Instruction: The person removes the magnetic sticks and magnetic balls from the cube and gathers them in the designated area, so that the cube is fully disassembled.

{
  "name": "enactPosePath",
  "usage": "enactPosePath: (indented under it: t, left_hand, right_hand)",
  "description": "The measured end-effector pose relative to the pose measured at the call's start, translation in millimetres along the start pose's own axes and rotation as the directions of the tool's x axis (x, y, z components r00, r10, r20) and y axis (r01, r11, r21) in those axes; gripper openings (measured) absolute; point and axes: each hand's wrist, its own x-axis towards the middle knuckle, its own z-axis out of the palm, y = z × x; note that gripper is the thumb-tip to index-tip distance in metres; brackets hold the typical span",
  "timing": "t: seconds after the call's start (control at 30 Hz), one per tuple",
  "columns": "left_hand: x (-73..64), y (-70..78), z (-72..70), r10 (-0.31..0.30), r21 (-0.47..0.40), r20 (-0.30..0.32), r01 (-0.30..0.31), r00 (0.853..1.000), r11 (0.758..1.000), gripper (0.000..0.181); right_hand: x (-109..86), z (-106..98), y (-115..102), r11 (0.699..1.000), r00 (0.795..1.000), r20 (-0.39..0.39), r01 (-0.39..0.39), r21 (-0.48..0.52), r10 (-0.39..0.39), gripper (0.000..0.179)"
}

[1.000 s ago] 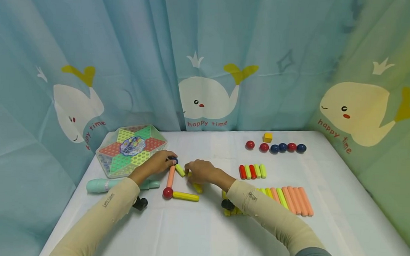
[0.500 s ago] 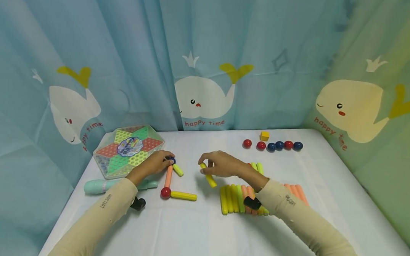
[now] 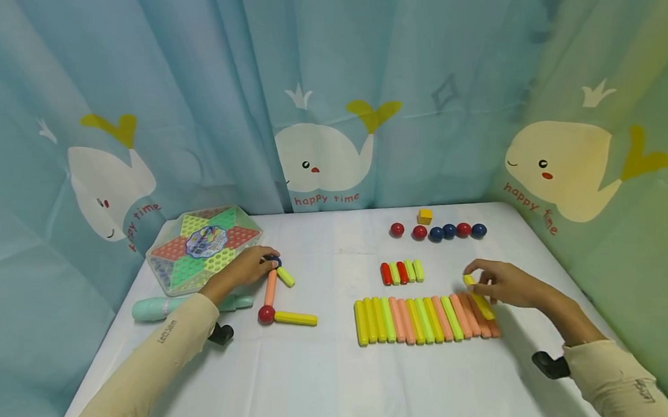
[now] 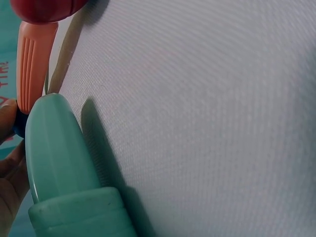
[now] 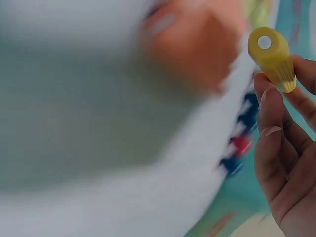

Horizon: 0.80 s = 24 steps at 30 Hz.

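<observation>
In the head view my left hand (image 3: pixel 247 268) grips a dark blue ball (image 3: pixel 273 261) at the top of a shape on the table. From that ball an orange magnetic rod (image 3: pixel 271 288) runs down to a red ball (image 3: pixel 266 315), and a short yellow-green rod (image 3: pixel 286 277) slants off to the right. A long yellow rod (image 3: pixel 297 319) extends rightward from the red ball. Over the right end of the rod row, my right hand (image 3: pixel 507 283) pinches another yellow magnetic rod (image 3: pixel 480 300). The right wrist view shows a silver disc on this rod's end.
Long rods in yellow, green and orange form a row (image 3: pixel 418 321). Behind them lie short red and green rods (image 3: pixel 402 272), several red and blue balls (image 3: pixel 449 231) and a yellow cube (image 3: pixel 425 217). A hexagonal game box (image 3: pixel 174 270) and a mint-green tapered object (image 3: pixel 149 309) are at left.
My right hand has carried the yellow rod away from the shape, far to the right over the rod row. The left hand has stayed on the blue ball.
</observation>
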Motion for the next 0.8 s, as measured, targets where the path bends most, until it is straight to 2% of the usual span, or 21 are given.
enactPosePath:
  t: [0.13,0.27,0.53,0.8]
  left_hand:
    - [0.4,-0.8,0.6,0.003,-0.003,0.003,-0.003,1.000,1.000,0.037]
    - [0.5,-2.4,0.6,0.004,-0.010,-0.002,-0.005,1.000,1.000,0.036]
    - [0.4,-4.4,0.0,0.017,-0.019,-0.008,-0.017,1.000,1.000,0.037]
    - [0.2,-3.4,-0.6,0.022,-0.019,0.003,-0.022,1.000,1.000,0.037]
  right_hand:
    - [-26.2,-4,42,0.996,0.995,-0.038,-0.087,0.020,0.088,0.036]
    - [-34.7,-3,61,0.987,0.985,-0.054,-0.160,0.014,0.161,0.037]
    - [-22.8,2,64,0.981,0.980,-0.046,-0.194,-0.023,0.193,0.040]
    - [-22.2,4,61,0.984,0.984,0.010,-0.178,0.021,0.177,0.047]
